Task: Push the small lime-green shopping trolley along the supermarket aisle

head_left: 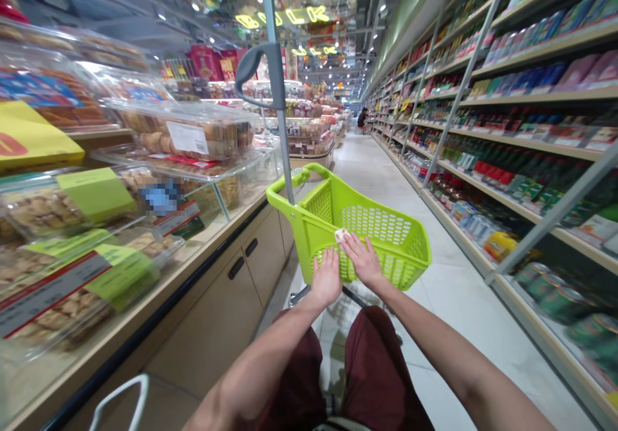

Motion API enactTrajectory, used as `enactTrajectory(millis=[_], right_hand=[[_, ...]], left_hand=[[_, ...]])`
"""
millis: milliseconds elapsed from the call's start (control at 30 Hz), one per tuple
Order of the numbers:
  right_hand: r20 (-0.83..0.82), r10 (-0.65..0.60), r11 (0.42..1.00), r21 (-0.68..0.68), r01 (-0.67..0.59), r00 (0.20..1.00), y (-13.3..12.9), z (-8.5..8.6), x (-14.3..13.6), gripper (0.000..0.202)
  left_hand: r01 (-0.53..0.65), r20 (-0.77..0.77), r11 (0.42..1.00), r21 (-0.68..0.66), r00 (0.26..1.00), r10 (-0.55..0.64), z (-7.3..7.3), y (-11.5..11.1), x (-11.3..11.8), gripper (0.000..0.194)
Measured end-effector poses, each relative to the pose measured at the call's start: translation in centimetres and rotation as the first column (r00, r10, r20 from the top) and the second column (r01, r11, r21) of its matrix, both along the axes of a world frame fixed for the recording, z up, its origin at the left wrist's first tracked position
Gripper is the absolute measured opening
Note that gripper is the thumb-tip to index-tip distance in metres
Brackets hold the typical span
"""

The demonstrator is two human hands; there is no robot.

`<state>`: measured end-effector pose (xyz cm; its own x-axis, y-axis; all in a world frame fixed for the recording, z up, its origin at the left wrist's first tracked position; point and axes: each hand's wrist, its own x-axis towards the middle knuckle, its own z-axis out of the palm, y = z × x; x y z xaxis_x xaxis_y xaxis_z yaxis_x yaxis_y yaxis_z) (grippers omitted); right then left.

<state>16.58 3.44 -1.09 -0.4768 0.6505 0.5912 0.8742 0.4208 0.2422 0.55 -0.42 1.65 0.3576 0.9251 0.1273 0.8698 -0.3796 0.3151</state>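
A lime-green shopping cart (309, 225) with perforated sides stands in front of my knees. My left hand (328, 276) lies against its near side wall, fingers stretched out and nothing in them. Just to the right, my right hand (362, 260) is at the cart's upper rim, pressing a small white cloth or tissue (342, 234) under its fingertips. Part of that white piece is covered by the fingers. From the cart's left end rises a grey pole (284, 154) carrying a dark grey looped handle (261, 76).
A display counter (212, 276) with clear boxes of baked snacks (193, 131) runs along the left. Tall shelves (531, 147) of packaged goods line the right. The tiled aisle (355, 160) stretches ahead, with a person (362, 119) far down it. A white bent bar (120, 395) shows bottom left.
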Motion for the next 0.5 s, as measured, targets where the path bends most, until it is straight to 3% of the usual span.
enactTrajectory(millis=[100, 267, 333, 400, 500], right_hand=[[-0.022, -0.065, 0.998, 0.02, 0.065, 0.998, -0.3, -0.2, 1.7, 0.052], [0.088, -0.002, 0.999, -0.033, 0.005, 0.996, -1.9, -5.0, 3.4, 0.048], [0.087, 0.009, 0.999, -0.035, -0.006, 0.996, -2.5, -5.9, 3.5, 0.046], [0.075, 0.02, 0.999, -0.028, -0.018, 0.997, -2.7, -5.3, 3.4, 0.045], [0.016, -0.007, 1.0, 0.012, 0.007, 1.0, -2.4, -2.6, 3.2, 0.046]], left_hand=[[0.037, -0.001, 0.999, -0.012, 0.999, -0.037, -0.3, -0.3, 1.1, 0.07], [0.079, -0.005, 0.997, -0.014, 0.997, -0.079, -0.7, -0.8, 2.1, 0.07], [0.084, -0.01, 0.996, -0.016, 0.996, -0.085, -0.9, -0.8, 2.1, 0.07], [0.084, -0.011, 0.996, -0.024, 0.996, -0.084, -1.0, -0.8, 2.1, 0.071], [0.079, -0.008, 0.996, -0.027, 0.997, -0.08, -0.6, -0.8, 2.4, 0.073]])
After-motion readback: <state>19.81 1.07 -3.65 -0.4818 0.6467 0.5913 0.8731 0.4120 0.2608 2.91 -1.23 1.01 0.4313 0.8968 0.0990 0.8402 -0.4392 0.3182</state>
